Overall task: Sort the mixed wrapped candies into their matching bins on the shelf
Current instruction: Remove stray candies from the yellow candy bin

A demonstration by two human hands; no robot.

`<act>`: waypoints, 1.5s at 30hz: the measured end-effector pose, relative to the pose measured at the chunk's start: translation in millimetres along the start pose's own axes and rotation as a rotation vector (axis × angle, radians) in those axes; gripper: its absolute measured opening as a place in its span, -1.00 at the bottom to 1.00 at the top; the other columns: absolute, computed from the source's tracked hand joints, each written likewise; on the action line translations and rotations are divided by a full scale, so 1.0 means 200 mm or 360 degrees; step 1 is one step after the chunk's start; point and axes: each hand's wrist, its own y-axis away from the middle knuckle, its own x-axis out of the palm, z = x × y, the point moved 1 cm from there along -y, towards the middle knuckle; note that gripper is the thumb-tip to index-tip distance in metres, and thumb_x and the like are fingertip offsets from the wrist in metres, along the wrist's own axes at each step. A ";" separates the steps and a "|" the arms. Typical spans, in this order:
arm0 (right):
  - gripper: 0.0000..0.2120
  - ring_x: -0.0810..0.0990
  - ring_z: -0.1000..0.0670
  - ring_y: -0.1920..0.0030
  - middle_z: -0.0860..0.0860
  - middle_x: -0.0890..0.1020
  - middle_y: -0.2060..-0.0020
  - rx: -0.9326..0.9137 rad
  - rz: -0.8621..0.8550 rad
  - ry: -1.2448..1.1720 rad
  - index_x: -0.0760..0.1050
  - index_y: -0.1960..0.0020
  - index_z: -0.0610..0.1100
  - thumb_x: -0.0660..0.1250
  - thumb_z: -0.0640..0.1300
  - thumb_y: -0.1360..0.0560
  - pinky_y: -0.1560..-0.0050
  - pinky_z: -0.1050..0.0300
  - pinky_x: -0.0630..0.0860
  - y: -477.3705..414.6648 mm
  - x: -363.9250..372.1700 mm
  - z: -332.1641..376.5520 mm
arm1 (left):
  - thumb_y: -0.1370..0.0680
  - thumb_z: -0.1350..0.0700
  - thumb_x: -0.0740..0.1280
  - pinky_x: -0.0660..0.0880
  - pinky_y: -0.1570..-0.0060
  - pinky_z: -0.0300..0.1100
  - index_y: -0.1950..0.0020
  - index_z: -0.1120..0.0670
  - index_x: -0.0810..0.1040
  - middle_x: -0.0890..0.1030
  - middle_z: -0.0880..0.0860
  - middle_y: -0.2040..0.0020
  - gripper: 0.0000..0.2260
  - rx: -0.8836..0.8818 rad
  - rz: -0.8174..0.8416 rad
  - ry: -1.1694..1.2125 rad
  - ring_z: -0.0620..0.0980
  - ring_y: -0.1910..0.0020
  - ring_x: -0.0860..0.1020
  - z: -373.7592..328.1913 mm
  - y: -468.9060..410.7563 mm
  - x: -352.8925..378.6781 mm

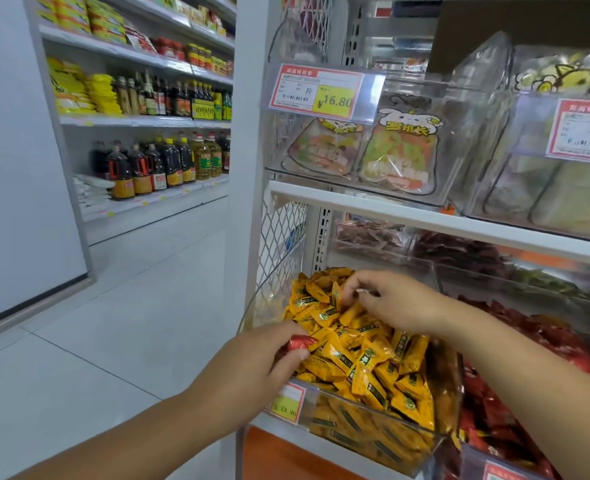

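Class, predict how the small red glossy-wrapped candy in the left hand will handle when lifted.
Probably light: the left hand pinches the small red glossy-wrapped candy between thumb and fingers. Its shiny film looks slippery. Likely crinkly at the ends and firmer in the middle.

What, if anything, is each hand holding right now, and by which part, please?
The left hand pinches a red candy by one end. The right hand touches the yellow candies; whether it grips one cannot be told.
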 end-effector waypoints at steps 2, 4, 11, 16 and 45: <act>-0.63 0.63 0.07 0.04 0.17 0.55 -0.16 -0.0008 0.0076 0.0065 0.53 -0.17 0.10 0.09 -0.27 -0.60 -0.01 0.06 0.60 -0.16 0.01 0.04 | -0.62 -0.07 0.20 0.50 0.06 -0.18 -0.11 -0.24 0.46 0.58 -0.20 0.09 -0.90 0.0006 -0.0004 0.0022 -0.21 0.06 0.55 0.01 0.00 -0.02; -0.53 0.52 0.01 -0.23 0.09 0.49 -0.31 -0.0046 0.0139 0.0269 0.49 -0.30 0.07 0.05 -0.33 -0.58 -0.22 0.07 0.49 -0.33 0.03 0.10 | -0.62 -0.06 0.20 0.50 0.07 -0.23 -0.06 -0.26 0.44 0.58 -0.21 0.11 -0.92 -0.0014 -0.0041 0.0063 -0.23 0.06 0.56 0.03 -0.01 -0.04; -0.49 0.54 -0.07 -0.09 -0.01 0.54 -0.24 0.0037 0.0457 0.0579 0.51 -0.16 0.22 0.08 -0.31 -0.48 -0.11 -0.01 0.55 -0.59 0.18 -0.02 | -0.63 -0.02 0.20 0.48 0.25 -0.35 -0.06 -0.16 0.48 0.60 -0.16 0.21 -0.92 -0.0059 -0.0058 0.0149 -0.27 0.14 0.56 0.06 -0.07 -0.06; -0.54 0.48 0.09 0.20 0.10 0.56 -0.06 0.0133 0.0638 0.0747 0.57 -0.19 0.08 0.04 -0.33 -0.58 0.33 0.31 0.34 -0.42 0.07 -0.07 | -0.63 -0.03 0.18 0.44 0.25 -0.43 0.00 -0.23 0.41 0.58 -0.18 0.22 -0.92 -0.0093 -0.0068 0.0157 -0.34 0.15 0.55 0.06 -0.07 -0.04; -0.92 0.60 0.21 0.01 0.20 0.69 0.08 0.0022 -0.0244 -0.0374 0.67 0.08 0.13 0.46 -0.02 -0.45 -0.11 0.31 0.42 0.10 -0.12 -0.03 | -0.55 0.02 0.37 0.57 0.36 -0.20 -0.05 -0.08 0.48 0.60 0.00 0.23 -0.89 -0.0251 -0.0215 0.0443 -0.16 0.31 0.63 -0.04 -0.15 -0.02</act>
